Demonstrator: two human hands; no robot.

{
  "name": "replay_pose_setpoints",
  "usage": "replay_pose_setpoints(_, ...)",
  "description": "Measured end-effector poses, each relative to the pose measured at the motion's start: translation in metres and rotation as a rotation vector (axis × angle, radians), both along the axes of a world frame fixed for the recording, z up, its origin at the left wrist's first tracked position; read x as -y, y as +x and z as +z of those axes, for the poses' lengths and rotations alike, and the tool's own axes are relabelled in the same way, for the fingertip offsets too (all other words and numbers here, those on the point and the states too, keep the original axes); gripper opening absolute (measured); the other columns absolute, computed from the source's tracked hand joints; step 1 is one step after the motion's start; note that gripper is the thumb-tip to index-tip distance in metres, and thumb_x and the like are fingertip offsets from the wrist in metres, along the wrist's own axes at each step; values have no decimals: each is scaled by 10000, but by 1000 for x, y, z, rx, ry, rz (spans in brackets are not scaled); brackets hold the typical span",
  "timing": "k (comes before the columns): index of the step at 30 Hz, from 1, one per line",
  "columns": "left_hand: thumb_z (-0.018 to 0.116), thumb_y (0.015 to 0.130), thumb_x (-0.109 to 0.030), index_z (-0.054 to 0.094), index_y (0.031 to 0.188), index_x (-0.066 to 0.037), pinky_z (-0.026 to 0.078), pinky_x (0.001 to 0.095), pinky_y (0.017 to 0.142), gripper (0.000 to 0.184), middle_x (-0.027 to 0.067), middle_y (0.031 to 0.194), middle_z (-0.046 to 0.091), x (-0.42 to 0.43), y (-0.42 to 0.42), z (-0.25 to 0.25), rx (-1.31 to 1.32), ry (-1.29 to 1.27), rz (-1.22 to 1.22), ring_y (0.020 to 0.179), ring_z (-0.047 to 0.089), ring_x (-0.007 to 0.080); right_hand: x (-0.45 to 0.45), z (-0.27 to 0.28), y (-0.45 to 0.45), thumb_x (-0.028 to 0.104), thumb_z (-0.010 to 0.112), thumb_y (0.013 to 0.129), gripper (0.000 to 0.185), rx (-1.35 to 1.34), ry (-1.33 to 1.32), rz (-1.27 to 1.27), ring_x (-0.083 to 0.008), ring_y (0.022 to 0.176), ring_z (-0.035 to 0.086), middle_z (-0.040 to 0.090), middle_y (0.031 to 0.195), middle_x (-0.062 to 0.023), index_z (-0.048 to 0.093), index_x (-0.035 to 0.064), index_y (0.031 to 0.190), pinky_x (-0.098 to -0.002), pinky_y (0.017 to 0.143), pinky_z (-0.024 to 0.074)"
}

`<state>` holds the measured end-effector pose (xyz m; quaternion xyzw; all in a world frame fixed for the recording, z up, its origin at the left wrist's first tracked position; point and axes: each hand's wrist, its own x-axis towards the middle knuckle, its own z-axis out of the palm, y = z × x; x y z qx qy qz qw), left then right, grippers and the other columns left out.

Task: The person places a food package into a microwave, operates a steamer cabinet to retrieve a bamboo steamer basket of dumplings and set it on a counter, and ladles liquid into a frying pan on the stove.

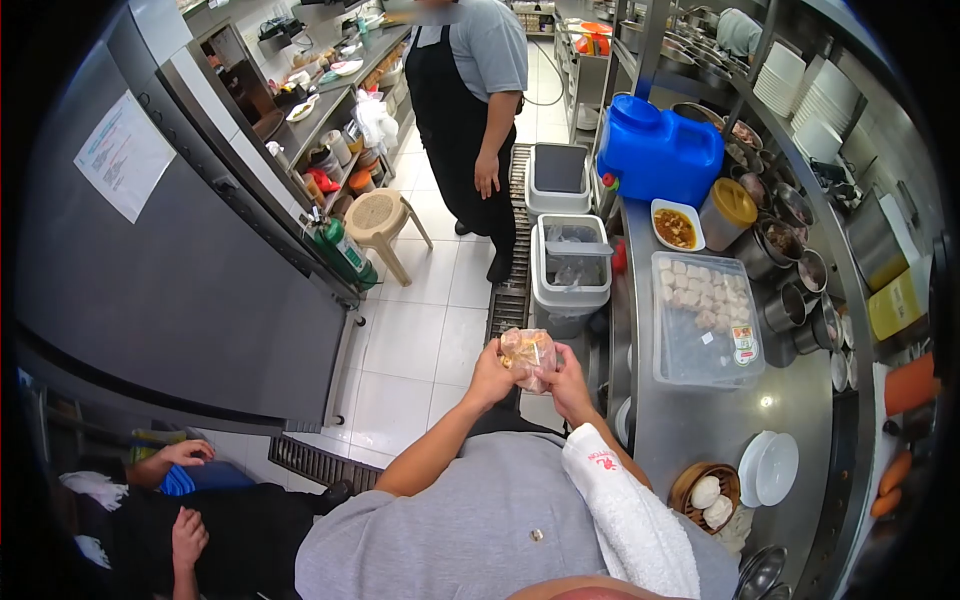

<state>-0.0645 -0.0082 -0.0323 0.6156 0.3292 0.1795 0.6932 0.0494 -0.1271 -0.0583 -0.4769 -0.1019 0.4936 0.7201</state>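
Observation:
A clear plastic bag of pinkish and yellow food pieces [528,358] is held up in front of my body, over the floor beside the counter. My left hand [494,374] grips the bag's left side, its fingers wrapped around the edge. On the other side, my right hand [568,384] pinches the bag's lower right part between thumb and fingers. What exactly the food is cannot be made out through the plastic. A white towel [632,510] lies over my right arm and shoulder.
To the right, a steel counter [690,430] carries a lidded box of dumplings [708,318], a blue jerrycan [660,140], a bowl of sauce [677,226] and a bamboo steamer with buns [682,484]. White bins [570,262] stand ahead. One person [470,110] stands in front; another [200,530] is at lower left.

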Motion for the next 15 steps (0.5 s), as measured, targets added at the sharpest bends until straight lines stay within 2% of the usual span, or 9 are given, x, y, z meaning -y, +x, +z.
replay_pose_setpoints(2,734,641,53,492,1129,15,530,332,852,546,116,1045,610,0,-1,-5,-29,162,37,959,629,198,-5,4,-3,-88,638,783,551,116,-29,-11,-218,1012,620,610,1106,-121,413,73,1259,-354,833,533)
replay_pose_setpoints(4,730,632,53,495,1106,6,520,333,853,531,112,1028,610,1,2,-22,86,136,54,959,624,204,-12,6,-4,-90,642,764,554,178,16,-20,-199,988,614,610,1076,-110,424,72,1246,-335,824,526)
replay_pose_setpoints(7,753,629,38,507,1057,7,518,325,824,495,128,1026,623,-2,-7,10,-112,280,178,954,628,204,-37,-2,-5,-117,627,736,562,296,44,-8,-185,976,606,597,1061,-95,428,65,1229,-327,832,517)
replay_pose_setpoints(8,753,629,38,507,1057,7,518,325,824,495,128,1026,623,-1,-10,17,-108,283,199,954,628,204,-42,-3,-6,-131,616,729,562,365,51,-33,-183,976,605,594,1063,-93,428,63,1222,-332,836,515)
replay_pose_setpoints(9,750,632,36,510,1042,7,518,330,819,476,134,1017,630,-1,-9,21,-141,328,234,946,632,205,-47,-6,-7,-137,570,690,553,379,60,-34,-199,1045,579,578,1109,-111,447,49,1196,-327,905,473)
replay_pose_setpoints(10,747,634,33,513,1027,8,518,335,815,458,140,1008,636,-3,-7,23,-176,371,263,938,636,206,-54,-9,-5,-137,570,690,553,387,65,-38,-199,1045,579,578,1109,-111,447,49,1196,-327,905,473)
replay_pose_setpoints(12,738,635,28,515,1003,7,521,347,801,430,143,967,649,-6,-5,17,-153,401,296,910,647,212,-62,-8,-8,-146,579,716,546,625,28,-68,-204,993,608,591,1072,-102,426,51,1201,-325,851,503)
replay_pose_setpoints(15,751,624,-4,514,982,10,522,354,772,430,155,922,656,-9,-3,30,-228,441,375,871,662,249,-61,21,-16,-124,580,722,552,857,-97,-90,-212,1006,607,600,1094,-106,428,64,1218,-312,860,488)
